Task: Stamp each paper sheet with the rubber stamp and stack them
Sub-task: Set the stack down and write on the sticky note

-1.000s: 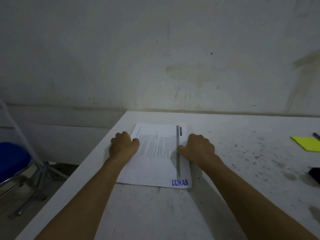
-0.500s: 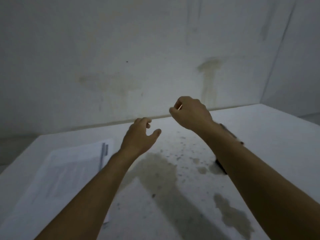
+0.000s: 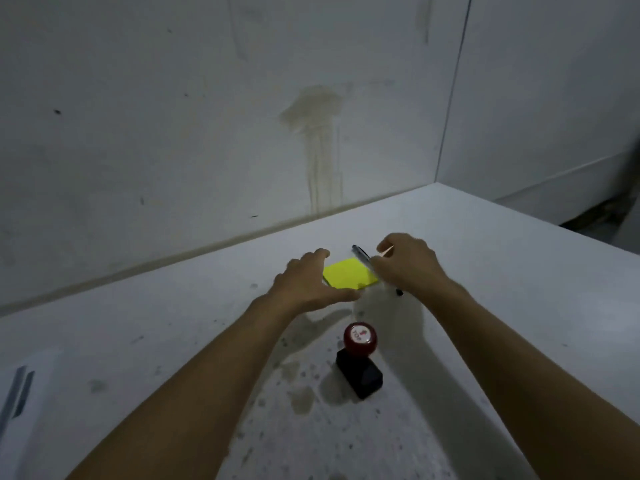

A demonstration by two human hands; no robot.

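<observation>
Rubber stamp (image 3: pixel 359 362) upright lower centre on worktop (image 3: pixel 502 271), untouched, left hand (image 3: pixel 306 284) spread, touching yellow notepad (image 3: pixel 349 273), right hand (image 3: pixel 410 263) curled over pen (image 3: pixel 362 255), grip unclear, paper sheet (image 3: pixel 24 407) lower left.

head view | worn on the person's head, above the near edge of the surface (image 3: pixel 519 306) | faces forward and down toward the wall corner (image 3: pixel 450 98) | close, both forearms reaching in from below | only one view
</observation>
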